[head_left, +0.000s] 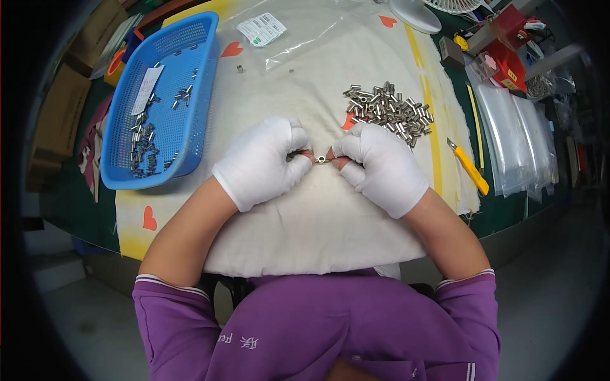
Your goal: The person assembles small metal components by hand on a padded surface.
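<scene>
Both my hands wear white gloves with bare fingertips and meet over the middle of the cloth (305, 235). My left hand (270, 159) pinches one side of a small metal fitting (322, 160) with a round hole in it. On its other side, my right hand (381, 162) grips it between thumb and finger. The fitting's ends are hidden by my fingertips. Just beyond my right hand lies a pile of short silvery metal tubes (387, 108). To the left of my left hand stands a blue plastic basket (206, 82) holding scattered metal pieces and a paper slip (147, 89).
A yellow utility knife (469, 168) lies right of my right hand. Farther right are clear plastic bags (511, 136) and a red bin (511, 66). A clear bag with a label (261, 29), a loose metal piece (240, 69) and a white fan base (416, 16) are at the back.
</scene>
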{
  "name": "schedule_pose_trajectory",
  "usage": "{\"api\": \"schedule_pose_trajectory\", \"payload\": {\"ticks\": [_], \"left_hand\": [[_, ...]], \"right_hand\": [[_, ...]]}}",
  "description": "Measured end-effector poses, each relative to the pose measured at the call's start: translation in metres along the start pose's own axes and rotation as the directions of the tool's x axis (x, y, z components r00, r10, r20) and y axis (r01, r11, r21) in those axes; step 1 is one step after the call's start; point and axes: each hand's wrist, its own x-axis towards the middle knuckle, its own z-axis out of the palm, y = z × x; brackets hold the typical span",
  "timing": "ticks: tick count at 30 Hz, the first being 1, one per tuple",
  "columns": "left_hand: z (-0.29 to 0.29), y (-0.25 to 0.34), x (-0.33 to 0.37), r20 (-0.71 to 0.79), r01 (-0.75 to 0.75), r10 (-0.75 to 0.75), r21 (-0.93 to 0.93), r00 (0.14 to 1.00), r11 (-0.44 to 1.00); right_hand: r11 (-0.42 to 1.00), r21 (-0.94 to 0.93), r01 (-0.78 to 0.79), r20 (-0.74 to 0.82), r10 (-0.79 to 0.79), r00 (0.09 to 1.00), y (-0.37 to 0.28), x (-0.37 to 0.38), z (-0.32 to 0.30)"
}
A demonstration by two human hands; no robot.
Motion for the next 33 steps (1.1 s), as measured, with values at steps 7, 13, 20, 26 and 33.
{"api": "schedule_pose_trajectory", "payload": {"ticks": [7,13,20,26,33], "left_hand": [[0.003,-0.002,0.005,0.075,0.239,-0.228,-0.228,0.971,0.944],[-0.007,0.006,0.019,0.241,0.472,-0.417,-0.257,0.876,0.843],[-0.005,0.012,0.020,0.197,0.449,-0.421,-0.134,0.886,0.883],[-0.011,0.006,0.016,0.233,0.409,-0.360,-0.215,0.903,0.887],[-0.010,0.009,0.006,0.062,-0.071,0.075,-0.054,0.995,0.996]], "right_hand": [[0.987,0.140,-0.080,-0.030,0.085,0.996,0.001,0.002,0.007],[0.951,0.162,-0.264,0.121,0.247,0.962,-0.007,0.014,-0.006],[0.938,0.111,-0.328,0.163,0.308,0.937,-0.009,0.019,-0.007],[0.927,0.157,-0.341,0.209,0.306,0.929,-0.003,0.020,-0.006],[0.964,0.110,-0.243,0.090,0.234,0.968,-0.002,0.007,-0.006]]}}
